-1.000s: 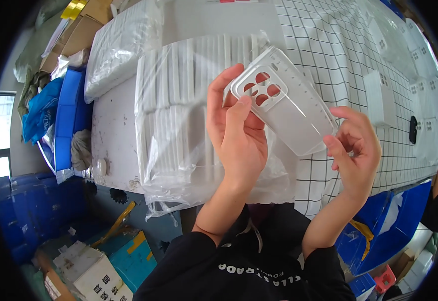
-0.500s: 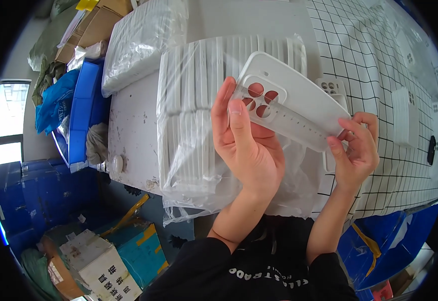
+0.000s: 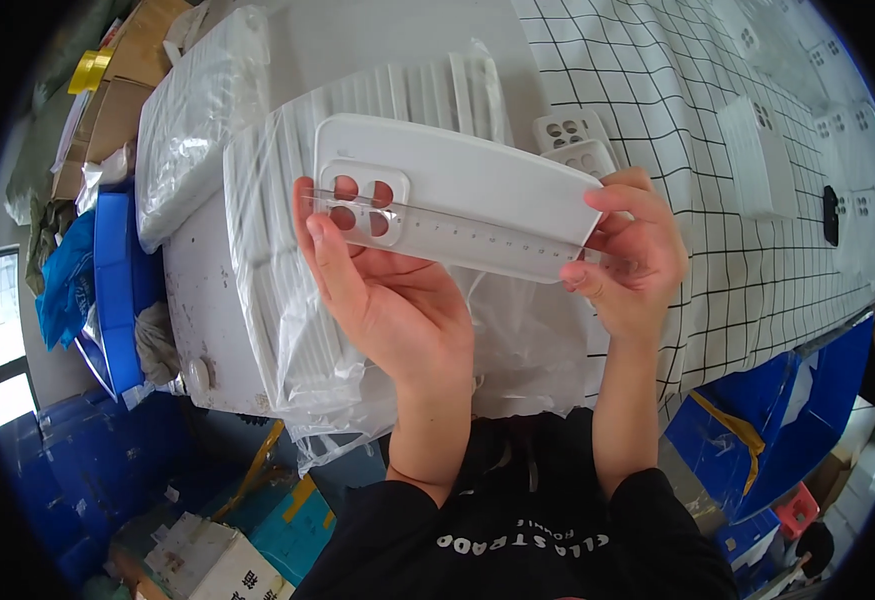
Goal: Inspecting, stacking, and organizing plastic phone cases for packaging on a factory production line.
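Note:
A white phone case (image 3: 497, 172) with several round camera holes is raised in front of me, its long side running left to right. Along its lower edge lies a clear ruler (image 3: 487, 237), which crosses the camera holes. My left hand (image 3: 387, 300) grips the camera end of the case and the ruler's end, thumb in front and fingers behind. The opposite end is pinched by my right hand (image 3: 635, 250), with the thumb low at the corner and fingers at the edge. Some fingertips of both hands are hidden behind the case.
Behind the case, stacked white cases in clear plastic (image 3: 287, 290) cover the grey table. Another wrapped stack (image 3: 202, 130) lies at far left. More white cases (image 3: 569, 130) rest on the checked cloth (image 3: 702, 270) at right, near a black object (image 3: 830, 215). Blue bins (image 3: 117, 290) stand at the sides.
The case and ruler have moved left in the picture and turned more level. Both hands moved with them and keep their hold. The whole view has also shifted.

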`<move>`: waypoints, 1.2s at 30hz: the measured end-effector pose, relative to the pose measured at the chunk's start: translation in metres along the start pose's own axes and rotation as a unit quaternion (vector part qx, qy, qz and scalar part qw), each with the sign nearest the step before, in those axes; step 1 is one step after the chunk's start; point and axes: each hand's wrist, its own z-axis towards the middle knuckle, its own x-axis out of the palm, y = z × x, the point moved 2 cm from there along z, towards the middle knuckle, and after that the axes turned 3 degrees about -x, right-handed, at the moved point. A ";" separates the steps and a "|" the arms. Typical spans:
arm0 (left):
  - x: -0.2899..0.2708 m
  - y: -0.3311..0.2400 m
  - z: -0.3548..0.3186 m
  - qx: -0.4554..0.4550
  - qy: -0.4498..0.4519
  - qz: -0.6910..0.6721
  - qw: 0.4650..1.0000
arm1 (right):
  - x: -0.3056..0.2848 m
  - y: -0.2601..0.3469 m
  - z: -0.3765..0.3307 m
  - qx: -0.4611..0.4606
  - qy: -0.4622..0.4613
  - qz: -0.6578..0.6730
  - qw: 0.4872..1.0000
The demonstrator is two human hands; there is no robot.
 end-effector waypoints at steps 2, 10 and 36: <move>-0.001 0.000 0.001 0.003 -0.004 0.012 1.000 | 0.003 0.006 0.005 -0.002 0.020 0.015 1.000; 0.001 0.007 0.000 -0.017 0.005 -0.012 1.000 | -0.005 0.013 0.004 -0.009 0.042 -0.118 0.992; 0.030 0.045 -0.047 -0.204 0.232 0.081 0.948 | -0.246 0.068 0.042 0.242 -0.095 -0.725 0.638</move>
